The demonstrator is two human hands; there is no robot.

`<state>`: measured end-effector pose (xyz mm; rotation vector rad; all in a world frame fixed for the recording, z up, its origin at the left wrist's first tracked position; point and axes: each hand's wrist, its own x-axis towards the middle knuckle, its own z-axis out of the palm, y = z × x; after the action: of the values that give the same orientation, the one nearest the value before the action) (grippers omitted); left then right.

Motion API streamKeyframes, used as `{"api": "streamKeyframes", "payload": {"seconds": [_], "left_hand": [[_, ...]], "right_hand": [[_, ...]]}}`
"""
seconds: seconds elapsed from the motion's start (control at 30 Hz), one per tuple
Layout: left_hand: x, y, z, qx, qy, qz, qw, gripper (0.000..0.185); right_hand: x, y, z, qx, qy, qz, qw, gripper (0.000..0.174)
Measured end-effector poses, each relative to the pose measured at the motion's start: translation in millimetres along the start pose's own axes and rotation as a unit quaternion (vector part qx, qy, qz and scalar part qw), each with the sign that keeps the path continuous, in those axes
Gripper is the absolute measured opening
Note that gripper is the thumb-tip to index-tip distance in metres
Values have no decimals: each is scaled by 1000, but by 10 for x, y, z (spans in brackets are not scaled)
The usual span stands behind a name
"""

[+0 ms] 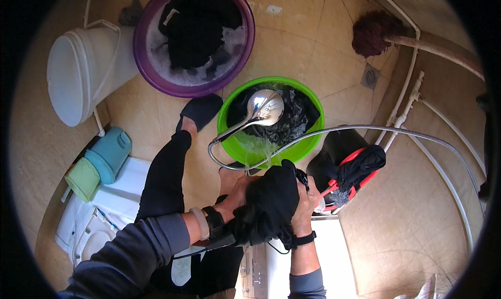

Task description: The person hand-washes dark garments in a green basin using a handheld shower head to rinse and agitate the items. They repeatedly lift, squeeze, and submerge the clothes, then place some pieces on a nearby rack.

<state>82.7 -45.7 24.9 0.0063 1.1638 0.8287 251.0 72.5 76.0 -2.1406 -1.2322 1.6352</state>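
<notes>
Both my hands grip a bunched, wet black garment (270, 205) just below the green basin. My left hand (236, 193) closes on its left side, and my right hand (307, 199) holds its right side. Water drips from the cloth into the green plastic basin (222, 122), where dark clothing (301, 107) lies in water. A chrome shower head (266, 105) rests across that basin, and its metal hose (364, 126) runs off to the right. Beyond, a purple basin (252, 36) holds a black garment (201, 28) in sudsy water.
A white lidded bucket (70, 77) stands at upper left, above a blue-green plastic container (113, 152). At right, a black bucket with a red rim (352, 156) carries dark cloth. A mop head (373, 32) lies near a floor drain (370, 76). Pipes (409, 99) run along the right wall.
</notes>
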Motion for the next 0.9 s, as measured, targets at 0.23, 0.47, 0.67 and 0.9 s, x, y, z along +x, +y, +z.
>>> {"api": "streamKeyframes", "payload": {"seconds": [0.23, 0.47, 0.67, 0.9], "left_hand": [[109, -280, 35, -40, 48, 20, 998, 28], [149, 136, 72, 260, 48, -62, 962, 65], [-550, 1077, 77, 261, -129, 8, 957, 109], [-1505, 1917, 245, 65, -36, -157, 985, 109]], "right_hand": [[158, 306, 84, -4, 24, 8, 1000, 15], [154, 717, 2, 234, -3, 67, 970, 30], [-519, 665, 225, 490, -61, 127, 860, 49], [-1325, 23, 422, 637, -62, 156, 752, 72]]}}
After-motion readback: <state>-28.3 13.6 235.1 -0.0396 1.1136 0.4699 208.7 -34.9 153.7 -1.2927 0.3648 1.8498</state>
